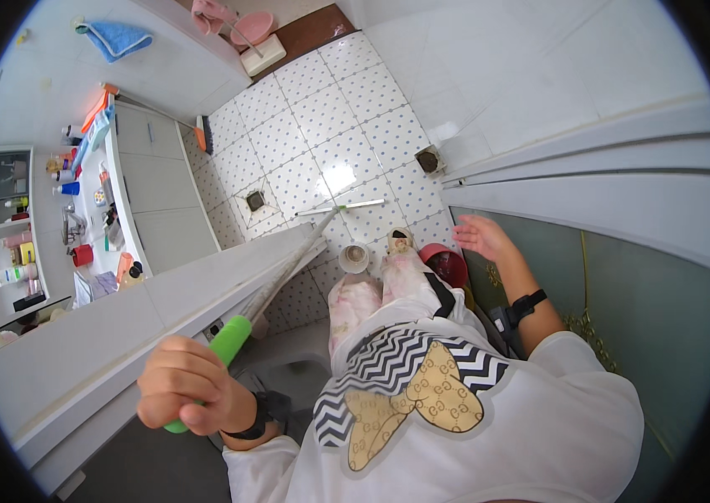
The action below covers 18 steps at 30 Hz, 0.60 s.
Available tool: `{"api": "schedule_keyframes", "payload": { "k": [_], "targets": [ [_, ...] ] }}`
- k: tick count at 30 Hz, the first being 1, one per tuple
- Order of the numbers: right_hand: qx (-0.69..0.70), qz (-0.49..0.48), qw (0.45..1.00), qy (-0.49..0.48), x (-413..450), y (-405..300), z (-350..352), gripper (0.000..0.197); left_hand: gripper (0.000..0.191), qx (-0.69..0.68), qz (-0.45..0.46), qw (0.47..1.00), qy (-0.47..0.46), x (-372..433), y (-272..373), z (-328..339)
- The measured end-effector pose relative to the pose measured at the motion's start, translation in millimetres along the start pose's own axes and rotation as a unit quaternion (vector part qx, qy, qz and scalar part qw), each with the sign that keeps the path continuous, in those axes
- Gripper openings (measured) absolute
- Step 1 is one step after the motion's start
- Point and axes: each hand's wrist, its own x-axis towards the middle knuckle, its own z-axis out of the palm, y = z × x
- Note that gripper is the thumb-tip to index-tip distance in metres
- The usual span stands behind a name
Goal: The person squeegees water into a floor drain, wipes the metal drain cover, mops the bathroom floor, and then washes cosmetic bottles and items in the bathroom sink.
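Observation:
My left hand (188, 383) is closed around the green grip (230, 339) of a floor squeegee. Its long grey pole (292, 267) slants down and away to a thin, pale blade (361, 205), which lies along the dotted floor tiles. Nothing is in my right hand (483, 237); its fingers are spread beside a frosted glass door panel (537, 276). By my feet are a whitish round container (353, 256) and a red basin (446, 264). The container partly hides my left foot, and my trouser leg covers some of the basin.
A low partition (160, 308) runs along my left, beneath the pole. Beyond it stands a vanity cabinet (160, 179) crowded with bottles. An orange-headed broom (203, 135) leans there. Two floor drains (255, 200) (429, 160) interrupt the tiles. A pink basin (253, 28) sits near the brown threshold (314, 38).

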Motion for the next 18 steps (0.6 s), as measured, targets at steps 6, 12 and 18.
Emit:
{"api": "schedule_keyframes", "payload": {
  "k": [6, 12, 18],
  "targets": [
    [0.059, 0.009, 0.997, 0.045, 19.9, -18.5, -10.6, 0.029, 0.026, 0.022, 0.013, 0.998, 0.050, 26.4, -26.0, -10.7],
    [0.072, 0.025, 0.995, 0.060, 24.9, -17.6, -1.3, 0.030, 0.019, 0.095, 0.068, 0.981, 0.157, 52.6, -71.7, -19.5],
    [0.114, 0.009, 0.989, 0.091, 31.2, -26.4, -8.2, 0.028, 0.016, 0.085, 0.079, 0.971, 0.210, 91.4, -140.3, -32.2]
  ]
}}
